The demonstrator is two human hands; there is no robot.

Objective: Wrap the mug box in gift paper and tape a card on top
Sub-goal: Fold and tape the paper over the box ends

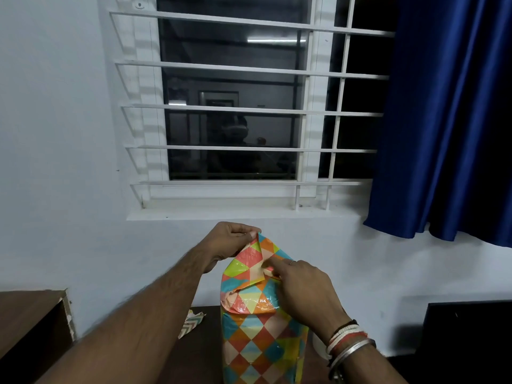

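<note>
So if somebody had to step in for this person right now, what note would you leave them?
Left hand: pinches the raised tip of the gift paper at the package's top end.
Right hand: fingers on the folded side flap; thumb hidden, so the grip is unclear.
Mug box: fully hidden under the paper, standing upright on the dark table.
Done: the sides are covered.
Left: fold the top end flat, tape it, then tape a card on top. No card is on it yet; a chevron-patterned piece lies on the table to the left.

2 hands (231, 241) (303, 289), 1 wrapped box (260, 342)
</note>
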